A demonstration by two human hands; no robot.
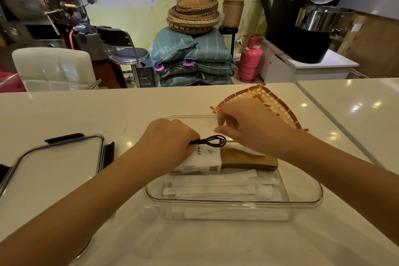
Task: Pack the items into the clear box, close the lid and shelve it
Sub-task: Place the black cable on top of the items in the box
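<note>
Head view, clear box (302, 200) open at centre of white counter (86, 110), left hand (170, 142) closed around white packet (207, 158) over box, right hand (248, 125) fingers pinched together, what they pinch unclear, lid (54, 164) at nine o'clock, woven fan (269, 101) at one o'clock.

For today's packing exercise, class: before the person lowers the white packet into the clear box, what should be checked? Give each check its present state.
1. Clear box open, lid off: ok.
2. Lid within reach, lying on the counter left of the box: ok.
3. Left hand grips the white packet: ok.
4. Black cord free of the box rim: ok, it lies on top of the packet.
5. Room beside the wrapped sticks already inside: cannot tell.
6. Woven fan packed: not ok, it lies behind the box.
</note>
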